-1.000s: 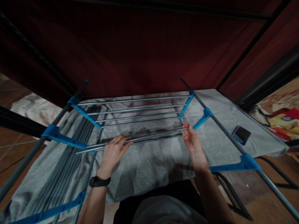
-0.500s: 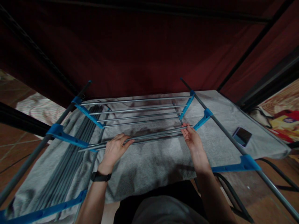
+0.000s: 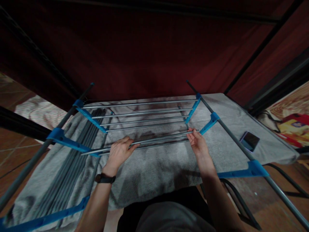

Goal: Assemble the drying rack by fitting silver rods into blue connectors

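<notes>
A half-assembled rack of grey metal tubes and blue plastic brackets lies across a grey blanket. My left hand [image 3: 120, 152] is closed from above around a thin metal tube [image 3: 159, 140], near the left middle bracket [image 3: 70, 143]. At the tube's other end, my right hand [image 3: 198, 143] pinches it between thumb and fingers beside the right middle bracket [image 3: 209, 122]. Other tubes run close beneath the held one, partly hidden by my hands. Behind them, several crossbars [image 3: 145, 112] span the far pair of brackets.
Several loose grey tubes [image 3: 70, 170] lie side by side on the blanket [image 3: 154, 174] at left. A phone [image 3: 250, 141] rests on it at right. Nearer blue brackets [image 3: 253, 169] sit on the side poles. Dark red fabric [image 3: 149, 58] closes off the back.
The left end of the held tube has shifted slightly, now lined up closer with the tube beside it. My left wrist has turned a little; my right hand stays almost still.
</notes>
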A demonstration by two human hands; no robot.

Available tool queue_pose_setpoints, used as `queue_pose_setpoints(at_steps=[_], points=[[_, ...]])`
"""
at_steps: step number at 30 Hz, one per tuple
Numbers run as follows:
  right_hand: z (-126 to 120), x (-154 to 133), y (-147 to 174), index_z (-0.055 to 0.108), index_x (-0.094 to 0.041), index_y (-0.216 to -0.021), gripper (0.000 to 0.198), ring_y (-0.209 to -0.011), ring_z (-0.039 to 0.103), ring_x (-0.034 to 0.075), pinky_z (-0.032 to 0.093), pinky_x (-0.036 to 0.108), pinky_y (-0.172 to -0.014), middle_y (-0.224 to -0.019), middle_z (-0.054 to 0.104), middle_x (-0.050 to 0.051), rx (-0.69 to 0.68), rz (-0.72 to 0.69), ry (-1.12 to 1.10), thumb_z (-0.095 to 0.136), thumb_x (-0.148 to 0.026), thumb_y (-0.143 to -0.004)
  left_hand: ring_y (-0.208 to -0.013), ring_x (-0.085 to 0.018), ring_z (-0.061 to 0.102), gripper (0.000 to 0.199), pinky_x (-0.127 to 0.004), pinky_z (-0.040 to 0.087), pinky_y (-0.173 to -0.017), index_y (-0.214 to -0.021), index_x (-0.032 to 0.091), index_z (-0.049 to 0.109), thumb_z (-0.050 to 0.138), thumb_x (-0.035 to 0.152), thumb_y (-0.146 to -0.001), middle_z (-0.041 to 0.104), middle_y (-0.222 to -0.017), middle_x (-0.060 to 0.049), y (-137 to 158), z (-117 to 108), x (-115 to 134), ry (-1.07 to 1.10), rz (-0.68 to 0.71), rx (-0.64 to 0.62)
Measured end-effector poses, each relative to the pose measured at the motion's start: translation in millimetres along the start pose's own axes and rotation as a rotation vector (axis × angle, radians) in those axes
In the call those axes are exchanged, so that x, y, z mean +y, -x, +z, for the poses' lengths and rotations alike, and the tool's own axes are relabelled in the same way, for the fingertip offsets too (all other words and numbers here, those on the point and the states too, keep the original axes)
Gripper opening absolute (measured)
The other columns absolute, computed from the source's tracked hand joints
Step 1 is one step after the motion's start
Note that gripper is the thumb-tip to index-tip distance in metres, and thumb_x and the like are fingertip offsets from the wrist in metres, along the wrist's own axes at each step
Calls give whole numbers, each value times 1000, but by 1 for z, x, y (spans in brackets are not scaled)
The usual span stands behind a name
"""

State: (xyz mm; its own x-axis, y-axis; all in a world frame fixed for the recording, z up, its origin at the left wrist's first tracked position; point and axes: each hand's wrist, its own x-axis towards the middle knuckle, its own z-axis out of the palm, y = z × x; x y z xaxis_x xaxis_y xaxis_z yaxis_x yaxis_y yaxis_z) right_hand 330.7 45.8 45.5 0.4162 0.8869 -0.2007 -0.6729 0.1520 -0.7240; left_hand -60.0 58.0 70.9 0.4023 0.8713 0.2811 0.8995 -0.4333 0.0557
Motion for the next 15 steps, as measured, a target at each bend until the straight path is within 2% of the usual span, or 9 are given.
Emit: queue_pose_setpoints(at_steps=[7,15], points=[[-5,0,1,73,-25,-84,13,-91,75,13,61,27,-87,-98,80,-1,-56,4,8,85,-19,-81,-85,-24,69,43,-34,46,-74,-89,21,72,50,56,-101,72,-89,-8,1,4,0,-12,-30,0],[-10,1,-1,73,-26,-88,14,-96,75,14,62,28,-88,-102,80,0,-68,8,21,83,-18,-82,-87,-25,68,43,-36,49,-81,-91,21,71,47,54,-102,72,-91,-9,4,2,5,-34,-5,47]])
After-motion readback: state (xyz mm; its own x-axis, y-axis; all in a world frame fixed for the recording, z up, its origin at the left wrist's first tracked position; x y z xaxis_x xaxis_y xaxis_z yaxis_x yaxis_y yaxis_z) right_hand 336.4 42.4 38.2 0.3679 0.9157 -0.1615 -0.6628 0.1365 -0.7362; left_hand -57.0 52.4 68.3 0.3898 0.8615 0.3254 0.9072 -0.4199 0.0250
